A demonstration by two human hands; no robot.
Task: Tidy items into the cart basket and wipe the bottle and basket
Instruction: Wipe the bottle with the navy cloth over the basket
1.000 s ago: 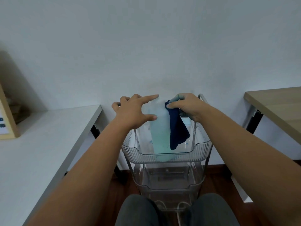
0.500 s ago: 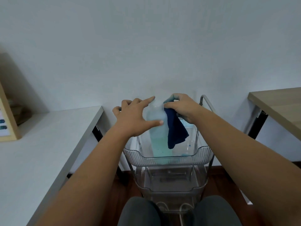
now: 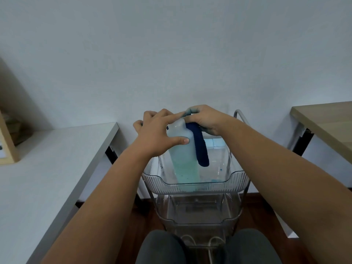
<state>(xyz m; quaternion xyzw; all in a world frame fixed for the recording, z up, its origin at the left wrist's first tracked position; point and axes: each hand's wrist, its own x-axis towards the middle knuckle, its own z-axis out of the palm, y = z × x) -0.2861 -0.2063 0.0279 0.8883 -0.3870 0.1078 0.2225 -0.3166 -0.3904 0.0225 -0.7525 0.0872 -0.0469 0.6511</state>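
A tall translucent bottle (image 3: 183, 159) with pale blue-green liquid stands upright in the top clear basket (image 3: 196, 184) of a cart. My left hand (image 3: 158, 135) grips the bottle's upper part, thumb across its front. My right hand (image 3: 204, 119) holds a dark blue cloth (image 3: 201, 149) against the bottle's top and right shoulder; the cloth hangs down beside the bottle. The bottle's cap is hidden under my hands.
The cart has lower clear baskets (image 3: 198, 212) and a metal handle (image 3: 241, 115) at the right. A white table (image 3: 47, 168) lies left with a wooden frame (image 3: 8, 149) on it. A wooden table (image 3: 327, 122) stands right. My knees (image 3: 163, 246) are at the cart's base.
The cloth in my right hand has slid up to the bottle's top and hangs narrower. My left hand keeps hold of the bottle.
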